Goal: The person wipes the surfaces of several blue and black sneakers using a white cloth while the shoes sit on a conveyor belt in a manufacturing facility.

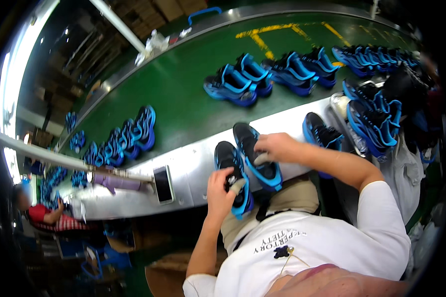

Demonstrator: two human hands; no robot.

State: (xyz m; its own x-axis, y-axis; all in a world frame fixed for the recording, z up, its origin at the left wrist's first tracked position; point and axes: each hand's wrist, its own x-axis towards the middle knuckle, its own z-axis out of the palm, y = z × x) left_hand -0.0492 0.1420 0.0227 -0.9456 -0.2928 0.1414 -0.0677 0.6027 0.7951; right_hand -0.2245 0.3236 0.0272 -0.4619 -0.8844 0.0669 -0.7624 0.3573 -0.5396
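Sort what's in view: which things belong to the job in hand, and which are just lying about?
Seemingly part of the job:
Shoe at the left hand
Other shoe at the right hand
Matching shoes on the green surface

Seemingly just lying about:
Phone
Purple object, kind unclear

A bright tube light (21,64) glows left of a green, yellow-marked surface (178,84), cardboard boxes (169,8) beyond.

I saw black shoes (236,166) edged in bright blue, a silvery bench (193,168), a green surface (183,89) with broken yellow lines (262,46), a white shirt (327,247) with dark lettering (277,240), beige trousers (297,198), a white-rimmed black phone (163,185) and, over there, a red-and-white checked cloth (70,223).
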